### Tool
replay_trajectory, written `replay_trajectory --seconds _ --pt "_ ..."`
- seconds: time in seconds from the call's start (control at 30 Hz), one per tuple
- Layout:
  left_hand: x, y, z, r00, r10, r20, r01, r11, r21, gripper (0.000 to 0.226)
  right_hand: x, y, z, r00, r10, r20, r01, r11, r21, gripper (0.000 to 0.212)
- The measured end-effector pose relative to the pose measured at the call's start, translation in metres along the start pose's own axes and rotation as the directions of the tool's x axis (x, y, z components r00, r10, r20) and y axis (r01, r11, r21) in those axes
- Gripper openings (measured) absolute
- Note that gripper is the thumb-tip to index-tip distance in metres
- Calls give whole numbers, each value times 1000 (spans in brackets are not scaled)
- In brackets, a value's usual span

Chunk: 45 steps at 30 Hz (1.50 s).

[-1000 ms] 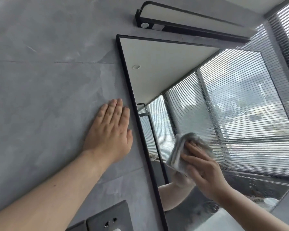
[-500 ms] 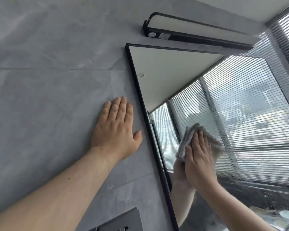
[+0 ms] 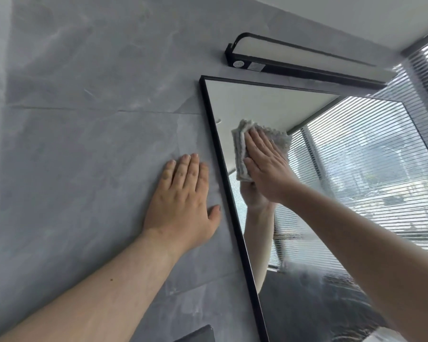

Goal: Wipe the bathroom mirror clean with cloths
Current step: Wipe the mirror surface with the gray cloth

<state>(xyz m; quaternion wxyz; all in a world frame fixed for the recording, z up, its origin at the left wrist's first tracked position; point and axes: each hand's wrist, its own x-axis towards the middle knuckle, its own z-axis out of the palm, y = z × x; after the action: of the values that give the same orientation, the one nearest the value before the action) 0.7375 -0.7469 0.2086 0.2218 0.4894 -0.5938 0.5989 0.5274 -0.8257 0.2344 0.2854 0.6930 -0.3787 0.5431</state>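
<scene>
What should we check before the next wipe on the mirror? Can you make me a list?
1. Cloth pressed flat under the right hand, against the mirror: ok.
2. Left hand flat on the grey wall, off the glass: ok.
3. Top left corner of the glass reached: not ok, the cloth sits a little below it.
4. Hazy streaks low on the glass gone: not ok.
5. Light bar clear of the mirror's top edge: ok.
6. Cloth clean enough to go on: cannot tell.
</scene>
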Motion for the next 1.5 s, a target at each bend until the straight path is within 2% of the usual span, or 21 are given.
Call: replay_trajectory --seconds 0.13,0.23,0.27,0.33,0.4,0.53,0.77,1.0,1.2,1.4,1.5 --pt "8 -6 -9 998 38 55 -41 998 56 88 -59 14 12 999 -31 -19 31 999 14 59" --pt "31 -20 -19 991 129 -22 -128 991 44 63 -121 14 19 985 -140 100 150 984 -96 58" --pt "38 -25 -22 990 138 -31 -137 990 28 61 -138 14 19 974 -186 132 204 970 -130 58" --pt "46 -30 -23 994 108 -10 -108 994 3 69 -160 13 18 949 -261 177 291 940 -176 58" --pt "48 -29 -20 997 66 42 -68 997 30 77 -163 10 14 939 -285 193 319 931 -179 60" --pt "46 -28 -14 998 58 13 -59 998 20 80 -124 -3 13 955 -239 176 263 956 -129 65" --pt "46 -29 -16 998 59 -7 -60 998 -8 83 13 -30 -4 984 -172 44 174 984 -42 64" --pt "46 -30 -11 996 78 -40 -77 997 16 82 98 -38 -22 998 -34 52 34 999 -5 58" --pt "46 -31 -7 994 87 -64 -87 996 10 81 64 -32 -14 999 -14 40 14 1000 19 57" --pt "47 -31 -6 995 83 -54 -85 996 -36 84 -36 -17 7 988 -155 9 155 988 -26 60" --pt "48 -31 -9 997 75 -37 -77 996 -39 87 -46 -16 8 986 -160 50 162 986 -35 61"
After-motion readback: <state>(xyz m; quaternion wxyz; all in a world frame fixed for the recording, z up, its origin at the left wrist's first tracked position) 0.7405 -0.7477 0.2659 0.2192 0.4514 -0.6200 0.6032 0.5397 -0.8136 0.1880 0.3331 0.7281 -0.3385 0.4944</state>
